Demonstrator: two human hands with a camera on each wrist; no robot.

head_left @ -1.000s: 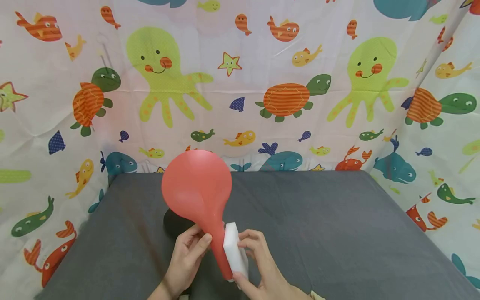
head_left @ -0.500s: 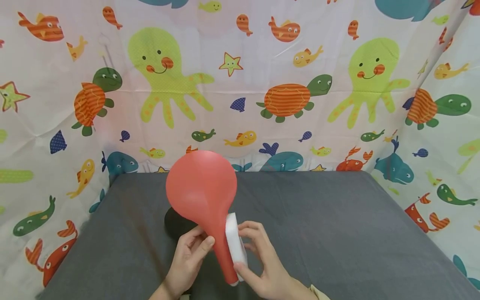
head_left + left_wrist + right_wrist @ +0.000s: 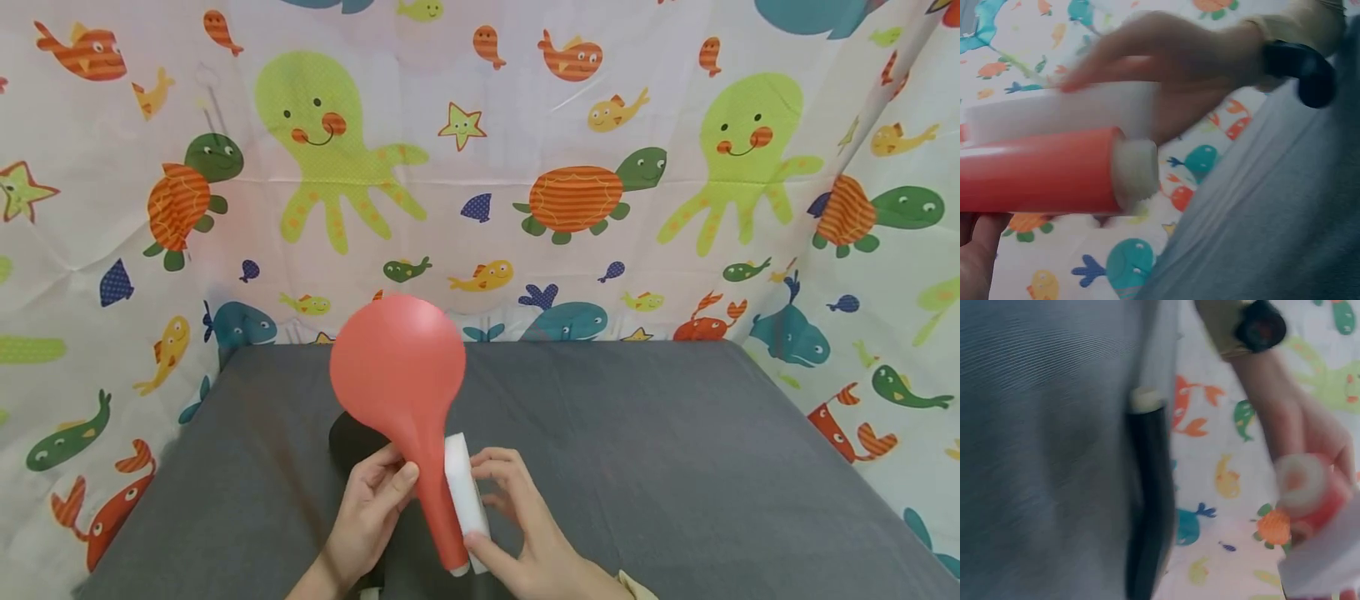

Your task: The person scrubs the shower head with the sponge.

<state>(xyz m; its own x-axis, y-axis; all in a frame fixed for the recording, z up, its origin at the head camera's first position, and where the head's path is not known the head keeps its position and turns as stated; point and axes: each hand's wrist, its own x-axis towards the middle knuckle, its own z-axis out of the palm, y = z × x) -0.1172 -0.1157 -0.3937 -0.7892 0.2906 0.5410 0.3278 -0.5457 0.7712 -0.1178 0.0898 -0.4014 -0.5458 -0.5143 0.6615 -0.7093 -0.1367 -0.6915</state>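
A red maraca (image 3: 397,358), with a round bulb and a long handle ending in a pale plug, is held up at a tilt over the grey table. My left hand (image 3: 367,504) grips its handle just below the bulb, thumb in front. In the right hand (image 3: 528,533) is a white sponge block (image 3: 465,492), pinched between thumb and fingers and lying along the right side of the handle. The left wrist view shows the sponge (image 3: 1066,109) alongside the red handle (image 3: 1041,172), blurred. Part of the sponge is behind the handle.
A second maraca, black (image 3: 352,442), lies on the grey table (image 3: 637,450) behind my left hand. Its dark handle (image 3: 1150,500) shows in the right wrist view. Curtains (image 3: 480,183) printed with sea animals close off the back and sides.
The maraca shifted slightly right, then back left. The right hand moved the sponge up along the handle, then a little down and left. Both hands keep their hold.
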